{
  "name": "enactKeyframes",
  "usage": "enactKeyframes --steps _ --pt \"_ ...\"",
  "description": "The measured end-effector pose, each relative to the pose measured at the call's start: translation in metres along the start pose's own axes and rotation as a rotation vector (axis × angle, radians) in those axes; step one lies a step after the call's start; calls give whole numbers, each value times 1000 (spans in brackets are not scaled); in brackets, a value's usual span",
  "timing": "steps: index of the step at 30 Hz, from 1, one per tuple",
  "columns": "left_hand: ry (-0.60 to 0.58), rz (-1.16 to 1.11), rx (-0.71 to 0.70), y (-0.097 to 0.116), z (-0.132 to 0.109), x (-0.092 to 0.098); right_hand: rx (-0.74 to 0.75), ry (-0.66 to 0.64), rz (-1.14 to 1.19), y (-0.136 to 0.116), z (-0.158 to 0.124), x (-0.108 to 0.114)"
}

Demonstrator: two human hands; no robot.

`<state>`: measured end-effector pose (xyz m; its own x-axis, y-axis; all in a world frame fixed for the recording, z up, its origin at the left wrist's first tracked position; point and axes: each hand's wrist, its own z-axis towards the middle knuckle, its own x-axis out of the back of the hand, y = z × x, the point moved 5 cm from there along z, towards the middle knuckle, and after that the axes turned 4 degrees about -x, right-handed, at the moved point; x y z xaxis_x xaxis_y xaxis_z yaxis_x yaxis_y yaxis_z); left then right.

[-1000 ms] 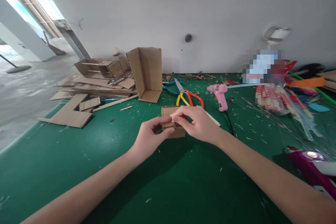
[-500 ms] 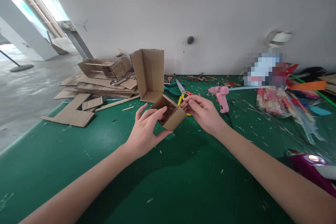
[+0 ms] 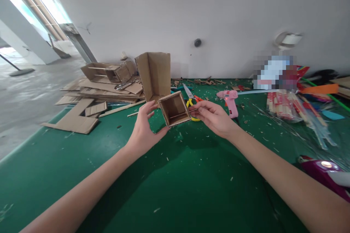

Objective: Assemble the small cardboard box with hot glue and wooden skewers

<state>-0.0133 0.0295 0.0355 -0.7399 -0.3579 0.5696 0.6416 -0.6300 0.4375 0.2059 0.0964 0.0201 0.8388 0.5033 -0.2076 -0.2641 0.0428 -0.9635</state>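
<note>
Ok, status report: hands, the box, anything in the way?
Left hand and right hand grip small cardboard box. Open side toward camera. Scissors just behind it.

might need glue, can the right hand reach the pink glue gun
Probably yes: the pink glue gun lies just beyond the right hand with nothing between, but that hand now pinches the small cardboard box.

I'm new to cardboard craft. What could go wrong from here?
The cardboard box is held above the table only by fingertips of the left hand and right hand; it might slip or its thin walls bend.
The glue gun, its red light on, and the scissors lie just behind the hands; a careless reach could bring a burn or cut.
</note>
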Motion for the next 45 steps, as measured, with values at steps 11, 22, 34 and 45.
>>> enactKeyframes --steps 11,22,34,45 --pt "-134 -204 212 -2 1 -5 -13 -21 -55 8 0 -10" --pt "-111 -166 188 2 6 -3 -34 115 2 16 1 -7" --pt "-133 -130 210 0 0 -6 -38 60 -389 19 -2 -2" --pt "-233 -165 106 1 -2 -10 257 -140 -1174 5 -6 -15"
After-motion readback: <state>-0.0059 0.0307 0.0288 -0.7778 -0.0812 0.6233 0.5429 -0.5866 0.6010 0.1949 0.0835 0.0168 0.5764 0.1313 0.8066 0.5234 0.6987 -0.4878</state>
